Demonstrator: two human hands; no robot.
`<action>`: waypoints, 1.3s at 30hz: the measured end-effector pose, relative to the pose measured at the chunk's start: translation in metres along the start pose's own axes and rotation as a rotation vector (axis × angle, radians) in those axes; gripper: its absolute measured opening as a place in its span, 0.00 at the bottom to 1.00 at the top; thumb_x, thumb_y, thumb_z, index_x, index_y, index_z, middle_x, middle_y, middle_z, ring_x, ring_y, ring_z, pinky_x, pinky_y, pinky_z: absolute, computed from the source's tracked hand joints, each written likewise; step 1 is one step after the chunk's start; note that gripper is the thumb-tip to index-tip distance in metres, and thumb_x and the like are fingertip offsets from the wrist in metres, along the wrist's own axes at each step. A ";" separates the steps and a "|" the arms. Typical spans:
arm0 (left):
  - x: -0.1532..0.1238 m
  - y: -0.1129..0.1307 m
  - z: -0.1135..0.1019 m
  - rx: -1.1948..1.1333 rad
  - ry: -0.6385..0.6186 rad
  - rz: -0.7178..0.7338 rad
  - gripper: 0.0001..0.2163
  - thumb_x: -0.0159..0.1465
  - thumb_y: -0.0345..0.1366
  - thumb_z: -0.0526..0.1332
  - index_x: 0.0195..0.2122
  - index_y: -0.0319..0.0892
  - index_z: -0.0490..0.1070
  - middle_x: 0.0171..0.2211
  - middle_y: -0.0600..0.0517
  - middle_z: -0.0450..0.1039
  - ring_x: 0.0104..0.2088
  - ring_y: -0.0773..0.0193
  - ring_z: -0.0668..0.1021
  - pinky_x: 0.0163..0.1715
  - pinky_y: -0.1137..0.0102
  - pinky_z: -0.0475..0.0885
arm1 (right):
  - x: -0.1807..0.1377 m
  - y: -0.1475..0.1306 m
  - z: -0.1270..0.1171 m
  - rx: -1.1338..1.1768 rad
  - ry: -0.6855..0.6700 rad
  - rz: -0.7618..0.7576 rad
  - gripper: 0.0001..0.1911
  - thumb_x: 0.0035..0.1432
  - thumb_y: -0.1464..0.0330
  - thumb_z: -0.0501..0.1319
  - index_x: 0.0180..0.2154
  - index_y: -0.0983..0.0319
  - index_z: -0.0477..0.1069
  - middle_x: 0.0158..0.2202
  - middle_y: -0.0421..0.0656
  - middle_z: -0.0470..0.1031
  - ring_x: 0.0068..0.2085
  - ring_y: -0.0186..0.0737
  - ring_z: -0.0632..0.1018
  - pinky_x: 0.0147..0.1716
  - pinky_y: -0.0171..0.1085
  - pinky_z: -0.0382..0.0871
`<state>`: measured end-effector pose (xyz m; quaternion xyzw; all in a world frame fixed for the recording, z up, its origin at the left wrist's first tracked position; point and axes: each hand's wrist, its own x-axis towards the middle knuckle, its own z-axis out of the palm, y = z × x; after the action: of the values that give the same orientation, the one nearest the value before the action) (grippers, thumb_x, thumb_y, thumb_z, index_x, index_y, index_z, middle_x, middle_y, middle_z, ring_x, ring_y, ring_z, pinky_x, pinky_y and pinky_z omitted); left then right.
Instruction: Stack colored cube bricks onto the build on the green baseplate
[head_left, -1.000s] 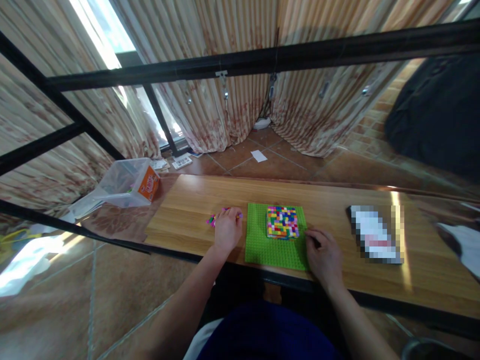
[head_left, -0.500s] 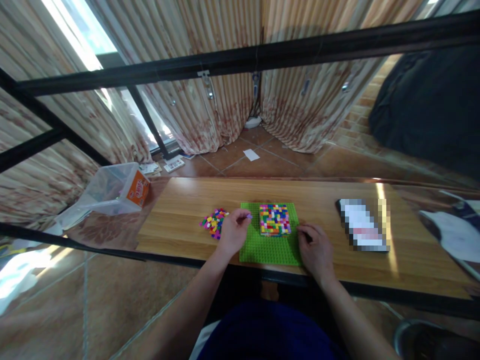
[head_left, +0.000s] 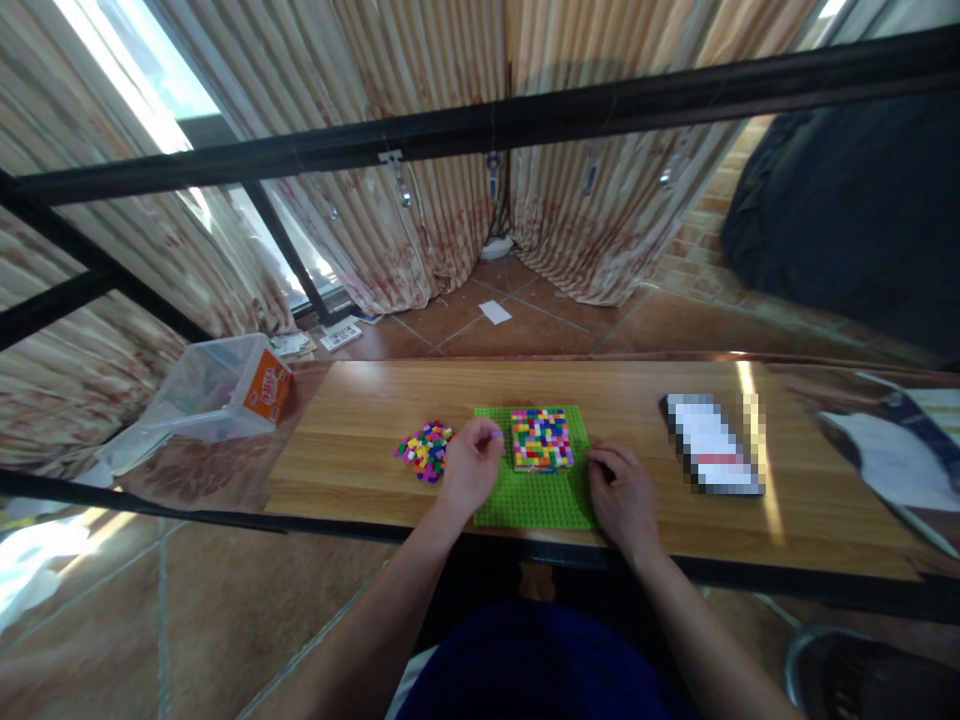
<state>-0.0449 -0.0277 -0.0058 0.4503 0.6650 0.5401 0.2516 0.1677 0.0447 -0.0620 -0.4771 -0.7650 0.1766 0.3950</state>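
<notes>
Over the wooden surface [head_left: 360, 395], the left hand [head_left: 472, 466] pinches a tiny purple brick [head_left: 496, 434], while the curled right hand [head_left: 624, 496], grip unclear, perhaps steadies the green studded baseplate [head_left: 529, 502] beside it.

Full-length patterned curtains [head_left: 439, 215] and a tiled floor [head_left: 225, 590] suggest a room at home
</notes>
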 end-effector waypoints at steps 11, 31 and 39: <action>0.008 0.001 0.009 -0.060 -0.051 -0.077 0.06 0.58 0.32 0.62 0.34 0.42 0.78 0.34 0.51 0.80 0.32 0.65 0.79 0.33 0.72 0.73 | 0.000 -0.001 0.001 0.031 0.014 0.009 0.11 0.59 0.67 0.54 0.34 0.60 0.76 0.39 0.48 0.76 0.42 0.45 0.75 0.45 0.46 0.70; 0.006 0.018 0.017 0.122 -0.048 -0.043 0.08 0.61 0.32 0.61 0.36 0.43 0.81 0.36 0.50 0.82 0.34 0.62 0.80 0.37 0.67 0.74 | 0.001 -0.002 0.000 0.038 0.010 0.010 0.12 0.59 0.68 0.55 0.34 0.61 0.77 0.39 0.49 0.76 0.42 0.45 0.76 0.45 0.46 0.70; 0.011 0.010 0.018 0.059 -0.036 -0.098 0.07 0.59 0.31 0.63 0.35 0.44 0.81 0.34 0.51 0.82 0.32 0.63 0.80 0.34 0.69 0.73 | 0.001 -0.004 -0.001 0.061 0.000 0.016 0.12 0.59 0.68 0.54 0.33 0.60 0.77 0.40 0.48 0.76 0.42 0.44 0.75 0.45 0.45 0.70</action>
<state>-0.0319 -0.0086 -0.0002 0.4340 0.6972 0.4992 0.2763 0.1664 0.0432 -0.0582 -0.4710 -0.7553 0.2030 0.4079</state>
